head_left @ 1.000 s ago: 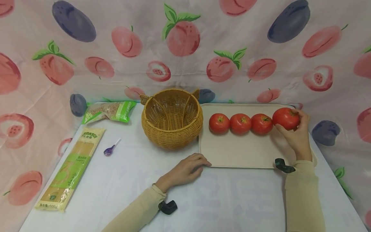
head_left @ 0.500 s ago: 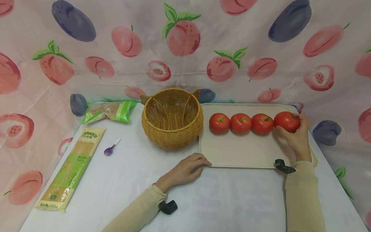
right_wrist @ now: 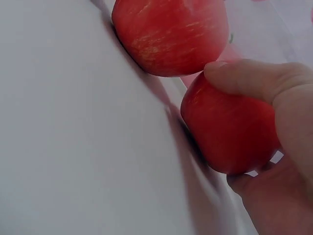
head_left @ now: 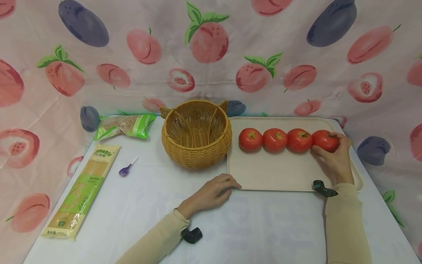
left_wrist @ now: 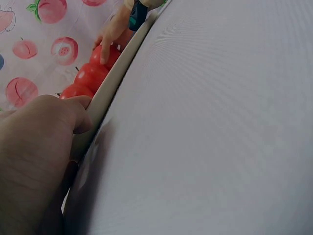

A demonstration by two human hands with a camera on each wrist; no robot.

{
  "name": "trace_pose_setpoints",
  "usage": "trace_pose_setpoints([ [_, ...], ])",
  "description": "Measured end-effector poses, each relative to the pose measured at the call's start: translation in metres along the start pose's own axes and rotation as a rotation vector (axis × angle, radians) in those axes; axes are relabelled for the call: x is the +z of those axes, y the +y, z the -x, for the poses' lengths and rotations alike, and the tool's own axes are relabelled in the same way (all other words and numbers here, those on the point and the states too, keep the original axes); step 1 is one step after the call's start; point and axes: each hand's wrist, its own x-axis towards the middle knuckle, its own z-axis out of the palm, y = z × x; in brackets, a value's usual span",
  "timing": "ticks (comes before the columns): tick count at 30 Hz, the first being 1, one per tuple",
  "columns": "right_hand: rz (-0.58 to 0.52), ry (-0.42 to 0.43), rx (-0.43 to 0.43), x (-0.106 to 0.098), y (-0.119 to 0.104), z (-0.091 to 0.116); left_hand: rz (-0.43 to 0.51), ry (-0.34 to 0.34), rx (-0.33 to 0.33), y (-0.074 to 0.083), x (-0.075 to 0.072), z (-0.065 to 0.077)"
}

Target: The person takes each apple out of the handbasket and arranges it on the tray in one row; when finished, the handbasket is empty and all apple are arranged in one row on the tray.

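Several red apples [head_left: 275,140] stand in a row on a beige tray [head_left: 270,176]. At the row's right end my right hand [head_left: 337,156] holds the last apple [head_left: 324,140], thumb on its near side and fingers around the far right side. Up close in the right wrist view, this apple [right_wrist: 230,125] sits low over the tray beside its neighbour [right_wrist: 171,36], which has a yellow-streaked skin. My left hand [head_left: 211,192] rests with relaxed fingers at the tray's front left corner. The left wrist view shows that hand [left_wrist: 39,142] touching the rim.
Left of the tray stands a woven basket [head_left: 196,156] with two ear-like points. Farther left lie a green-ended bag [head_left: 126,126], a spaghetti pack [head_left: 82,190] and a purple lollipop [head_left: 124,171] on the white cloth [head_left: 263,227]. A fruit-print curtain [head_left: 132,22] hangs behind.
My right hand has brought the last apple down onto the tray, lining it up with the row. The left hand has stayed at the tray corner.
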Motion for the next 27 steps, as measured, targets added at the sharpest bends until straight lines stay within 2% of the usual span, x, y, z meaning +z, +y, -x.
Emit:
trace_pose_setpoints([
  [7,-0.051,0.04,0.007,0.005,0.005,-0.003,-0.002,-0.011,0.0,0.001,-0.001,0.001],
  [14,-0.057,0.03,0.004,0.006,0.009,-0.008,0.017,-0.007,0.0,0.002,0.001,0.0],
  [21,-0.005,-0.051,0.001,0.003,0.01,-0.007,0.012,0.09,0.067,-0.001,-0.003,0.001],
  [24,0.003,-0.057,-0.025,0.0,0.005,-0.005,0.015,0.11,0.035,-0.002,-0.011,0.006],
  [27,-0.009,-0.011,-0.06,-0.002,-0.001,-0.004,0.03,0.108,-0.024,-0.005,-0.021,0.016],
])
